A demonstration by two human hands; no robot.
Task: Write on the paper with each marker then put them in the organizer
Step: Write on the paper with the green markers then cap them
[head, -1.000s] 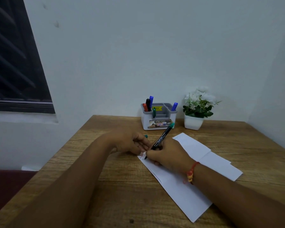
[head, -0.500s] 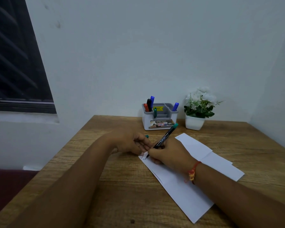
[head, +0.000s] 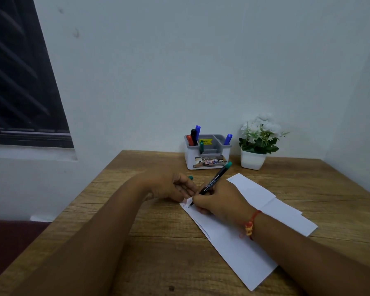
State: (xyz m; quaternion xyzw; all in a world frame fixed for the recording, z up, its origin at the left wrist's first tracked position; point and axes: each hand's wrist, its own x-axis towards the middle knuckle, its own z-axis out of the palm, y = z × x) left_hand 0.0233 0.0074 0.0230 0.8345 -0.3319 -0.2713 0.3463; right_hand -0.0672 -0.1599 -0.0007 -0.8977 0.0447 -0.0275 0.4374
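My right hand [head: 220,200] grips a black marker with a green end [head: 214,182], its tip down on the near-left corner of the white paper [head: 244,248], where small handwriting shows. My left hand [head: 171,185] rests at that corner of the paper and holds the green cap [head: 190,177], which pokes out past its fingers. At the back of the table stands the white and grey organizer [head: 207,160], holding red, black, green and two blue markers [head: 198,130].
A white pot with white flowers [head: 258,146] stands right of the organizer. The wooden table [head: 147,242] meets the wall at the back and right. A dark window [head: 19,82] is at upper left. Several paper sheets overlap beneath my right forearm.
The marker tip has shifted slightly along the paper corner as writing goes on. Both hands stay in nearly the same place.
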